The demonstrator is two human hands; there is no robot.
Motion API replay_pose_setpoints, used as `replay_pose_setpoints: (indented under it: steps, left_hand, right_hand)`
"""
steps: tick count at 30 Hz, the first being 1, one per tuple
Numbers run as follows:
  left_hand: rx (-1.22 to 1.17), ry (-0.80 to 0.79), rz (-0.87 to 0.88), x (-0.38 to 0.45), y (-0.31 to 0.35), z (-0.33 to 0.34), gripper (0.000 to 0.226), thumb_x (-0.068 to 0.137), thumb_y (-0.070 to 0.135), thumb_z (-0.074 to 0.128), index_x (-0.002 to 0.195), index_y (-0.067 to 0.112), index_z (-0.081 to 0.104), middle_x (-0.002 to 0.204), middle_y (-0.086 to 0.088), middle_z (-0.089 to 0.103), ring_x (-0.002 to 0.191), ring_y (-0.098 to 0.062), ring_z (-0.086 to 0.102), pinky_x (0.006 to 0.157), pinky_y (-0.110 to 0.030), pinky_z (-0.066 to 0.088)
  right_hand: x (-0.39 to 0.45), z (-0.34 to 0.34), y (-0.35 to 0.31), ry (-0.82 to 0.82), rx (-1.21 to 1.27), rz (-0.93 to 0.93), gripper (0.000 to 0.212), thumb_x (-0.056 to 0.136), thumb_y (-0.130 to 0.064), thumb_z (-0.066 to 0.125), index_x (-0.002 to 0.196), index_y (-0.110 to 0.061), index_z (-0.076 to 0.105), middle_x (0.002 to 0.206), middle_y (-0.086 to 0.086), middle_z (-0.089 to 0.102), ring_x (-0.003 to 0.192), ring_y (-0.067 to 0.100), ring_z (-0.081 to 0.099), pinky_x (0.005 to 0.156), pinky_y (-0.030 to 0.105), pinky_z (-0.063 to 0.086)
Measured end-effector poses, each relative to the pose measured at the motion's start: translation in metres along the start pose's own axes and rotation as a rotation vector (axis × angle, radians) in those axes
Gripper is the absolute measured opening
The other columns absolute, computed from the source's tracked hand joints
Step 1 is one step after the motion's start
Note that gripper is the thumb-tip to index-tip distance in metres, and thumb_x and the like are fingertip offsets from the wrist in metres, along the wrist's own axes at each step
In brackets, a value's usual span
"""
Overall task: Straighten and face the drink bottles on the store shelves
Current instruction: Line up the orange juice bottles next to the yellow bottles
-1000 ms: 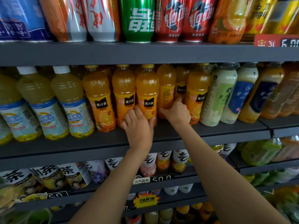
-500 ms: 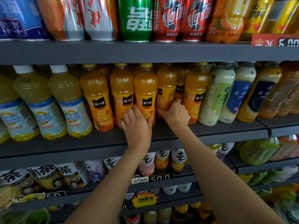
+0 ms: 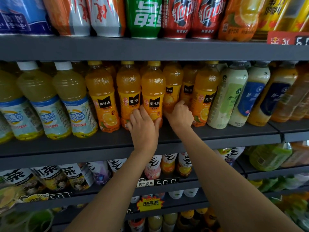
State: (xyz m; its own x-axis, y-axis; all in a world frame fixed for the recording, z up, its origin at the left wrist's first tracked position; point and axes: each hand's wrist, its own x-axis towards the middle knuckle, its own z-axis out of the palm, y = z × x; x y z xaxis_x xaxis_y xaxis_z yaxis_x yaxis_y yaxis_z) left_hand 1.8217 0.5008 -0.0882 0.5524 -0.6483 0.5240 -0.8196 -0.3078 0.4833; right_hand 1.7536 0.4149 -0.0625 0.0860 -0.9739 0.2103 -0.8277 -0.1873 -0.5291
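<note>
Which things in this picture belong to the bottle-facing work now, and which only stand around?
In the job:
- left hand, gripping the third front orange juice bottle
- right hand, gripping the set-back orange bottle
- middle shelf

Only standing around:
- cans above
- pale lemon bottles
- milky bottles
- price tag below

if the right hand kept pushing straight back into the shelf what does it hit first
Likely nothing new: the right hand already grips the set-back orange juice bottle with the black label. Behind it, probably another juice bottle, though depth is unclear.
</note>
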Motion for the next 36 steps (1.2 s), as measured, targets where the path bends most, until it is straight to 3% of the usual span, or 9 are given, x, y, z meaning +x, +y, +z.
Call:
replay_pose_setpoints:
  steps: [8, 12, 15, 18, 21, 26, 30, 36]
  left_hand:
    - [-0.005, -0.058, 0.003, 0.002, 0.0, -0.005, 0.065, 0.091, 0.04, 0.055, 0.139, 0.001, 0.034, 0.129, -0.018, 0.043, 0.123, -0.033, 0.038, 0.098, -0.043, 0.031]
    - [-0.012, -0.078, 0.018, 0.003, -0.003, -0.006, 0.065, 0.093, 0.041, 0.05, 0.141, 0.004, 0.029, 0.133, -0.014, 0.039, 0.126, -0.029, 0.034, 0.1, -0.039, 0.028]
    - [-0.047, -0.069, 0.004, 0.001, -0.001, -0.007, 0.066, 0.092, 0.04, 0.052, 0.143, 0.004, 0.028, 0.135, -0.015, 0.037, 0.128, -0.029, 0.032, 0.102, -0.04, 0.027]
    - [-0.14, -0.041, -0.049, -0.002, 0.003, -0.007, 0.068, 0.09, 0.035, 0.058, 0.143, 0.005, 0.028, 0.135, -0.017, 0.036, 0.129, -0.03, 0.031, 0.104, -0.04, 0.026]
    - [-0.189, 0.012, -0.101, -0.007, 0.008, -0.007, 0.073, 0.085, 0.035, 0.065, 0.141, 0.003, 0.03, 0.134, -0.018, 0.036, 0.128, -0.031, 0.032, 0.105, -0.039, 0.026]
    - [-0.131, 0.041, -0.148, -0.009, 0.014, -0.003, 0.079, 0.079, 0.04, 0.071, 0.138, 0.005, 0.032, 0.134, -0.016, 0.037, 0.126, -0.03, 0.035, 0.104, -0.037, 0.029]
    - [-0.188, 0.056, -0.123, -0.009, 0.012, 0.003, 0.071, 0.081, 0.026, 0.07, 0.137, 0.003, 0.034, 0.136, -0.017, 0.036, 0.127, -0.03, 0.037, 0.1, -0.039, 0.039]
    - [-0.156, 0.023, -0.044, -0.009, 0.008, 0.001, 0.068, 0.086, 0.025, 0.065, 0.14, 0.002, 0.03, 0.139, -0.018, 0.033, 0.128, -0.031, 0.037, 0.094, -0.037, 0.044]
  right_hand:
    - [-0.001, -0.006, -0.006, -0.024, -0.061, -0.043, 0.049, 0.093, -0.036, 0.056, 0.126, -0.003, 0.042, 0.128, 0.015, 0.052, 0.114, 0.034, 0.055, 0.084, 0.039, 0.046]
    - [-0.025, -0.032, 0.016, 0.254, 0.045, -0.107, 0.039, 0.093, -0.033, 0.053, 0.117, -0.003, 0.043, 0.113, 0.015, 0.06, 0.1, 0.035, 0.06, 0.07, 0.038, 0.042]
    - [-0.033, -0.054, 0.039, 0.423, 0.203, -0.064, 0.038, 0.093, -0.028, 0.055, 0.118, -0.002, 0.04, 0.113, 0.015, 0.06, 0.098, 0.035, 0.059, 0.068, 0.036, 0.038]
    - [-0.031, -0.059, 0.052, 0.354, 0.207, 0.07, 0.05, 0.092, -0.035, 0.057, 0.126, -0.003, 0.039, 0.113, 0.016, 0.06, 0.104, 0.034, 0.056, 0.074, 0.038, 0.041]
    - [-0.023, -0.051, 0.052, 0.243, 0.209, 0.114, 0.053, 0.086, -0.039, 0.063, 0.122, -0.003, 0.045, 0.115, 0.018, 0.059, 0.109, 0.036, 0.054, 0.081, 0.042, 0.044]
    - [-0.014, -0.049, 0.045, 0.261, 0.263, 0.186, 0.052, 0.08, -0.034, 0.071, 0.112, 0.0, 0.049, 0.112, 0.02, 0.062, 0.105, 0.036, 0.058, 0.085, 0.046, 0.048]
    - [-0.022, -0.05, 0.04, 0.244, 0.234, 0.162, 0.059, 0.077, -0.041, 0.073, 0.113, -0.001, 0.05, 0.112, 0.019, 0.062, 0.105, 0.035, 0.058, 0.082, 0.042, 0.046]
    - [-0.041, -0.036, 0.013, 0.172, 0.215, 0.052, 0.067, 0.077, -0.048, 0.07, 0.12, -0.006, 0.04, 0.114, 0.016, 0.061, 0.104, 0.036, 0.059, 0.078, 0.04, 0.046]
